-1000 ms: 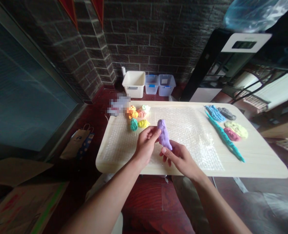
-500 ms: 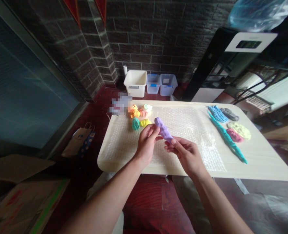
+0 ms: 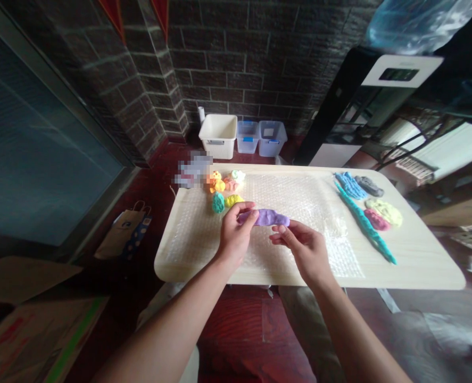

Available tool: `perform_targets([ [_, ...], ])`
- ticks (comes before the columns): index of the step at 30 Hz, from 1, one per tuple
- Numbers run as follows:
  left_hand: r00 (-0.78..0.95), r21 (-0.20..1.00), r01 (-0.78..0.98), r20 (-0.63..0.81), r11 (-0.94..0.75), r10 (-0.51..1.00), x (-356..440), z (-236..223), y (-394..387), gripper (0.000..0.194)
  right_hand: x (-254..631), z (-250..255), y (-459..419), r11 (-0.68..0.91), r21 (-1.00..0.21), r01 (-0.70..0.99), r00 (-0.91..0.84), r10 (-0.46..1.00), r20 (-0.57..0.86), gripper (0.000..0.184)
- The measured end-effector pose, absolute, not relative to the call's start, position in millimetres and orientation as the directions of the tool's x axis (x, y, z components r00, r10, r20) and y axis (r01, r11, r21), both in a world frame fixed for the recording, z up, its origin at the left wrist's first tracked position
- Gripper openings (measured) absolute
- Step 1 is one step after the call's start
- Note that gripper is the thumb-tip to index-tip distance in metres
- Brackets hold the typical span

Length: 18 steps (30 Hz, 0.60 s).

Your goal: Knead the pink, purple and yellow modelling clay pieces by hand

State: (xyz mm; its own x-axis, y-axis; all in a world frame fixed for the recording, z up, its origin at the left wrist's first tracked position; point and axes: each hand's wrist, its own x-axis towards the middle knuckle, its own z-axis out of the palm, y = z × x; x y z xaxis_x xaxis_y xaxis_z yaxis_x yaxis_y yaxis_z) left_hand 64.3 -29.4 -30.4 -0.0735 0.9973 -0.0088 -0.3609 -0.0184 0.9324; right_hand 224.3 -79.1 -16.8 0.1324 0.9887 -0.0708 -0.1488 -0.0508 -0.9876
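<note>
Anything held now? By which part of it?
Purple clay, gripped near its left end by the left hand; right hand at its other end, grip unclear.

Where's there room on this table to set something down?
Bare tabletop lies at the near right corner, between the teal roll and the table's edge. The bubble wrap has open space beyond the purple clay. It's crowded at far left around the orange lump, green lump and yellow lump.

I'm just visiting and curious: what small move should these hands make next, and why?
Perhaps the right hand should gently press the purple lump: its surface looks uneven, its right end lies by that hand, and the left hand pinches the other end, which might steady it.
</note>
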Motion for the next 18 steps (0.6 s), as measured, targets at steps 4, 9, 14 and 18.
perform_targets([
  [4, -0.067, 0.96, -0.268, 0.059, -0.075, 0.996, 62.2, -25.8, -30.3, 0.029, 224.3, -16.2, -79.3, -0.027, -0.98, -0.199, 0.136, 0.989, -0.055, 0.031],
  [9, -0.001, 0.949, -0.313, 0.037, -0.036, 0.999, 64.6, -21.8, -33.5, 0.031, 228.3, -20.0, -77.4, 0.006, -0.99, -0.139, 0.162, 0.987, -0.017, 0.027],
  [14, 0.113, 0.952, -0.301, -0.018, 0.051, 0.993, 64.9, -21.0, -34.9, 0.028, 229.9, -17.4, -77.9, 0.002, -0.992, -0.123, 0.124, 0.992, -0.013, 0.028],
  [18, 0.109, 0.972, -0.235, 0.054, -0.027, 0.993, 62.8, -19.4, -36.1, 0.021, 228.6, -11.8, -79.3, -0.091, -0.975, -0.201, 0.119, 0.986, -0.117, 0.041],
])
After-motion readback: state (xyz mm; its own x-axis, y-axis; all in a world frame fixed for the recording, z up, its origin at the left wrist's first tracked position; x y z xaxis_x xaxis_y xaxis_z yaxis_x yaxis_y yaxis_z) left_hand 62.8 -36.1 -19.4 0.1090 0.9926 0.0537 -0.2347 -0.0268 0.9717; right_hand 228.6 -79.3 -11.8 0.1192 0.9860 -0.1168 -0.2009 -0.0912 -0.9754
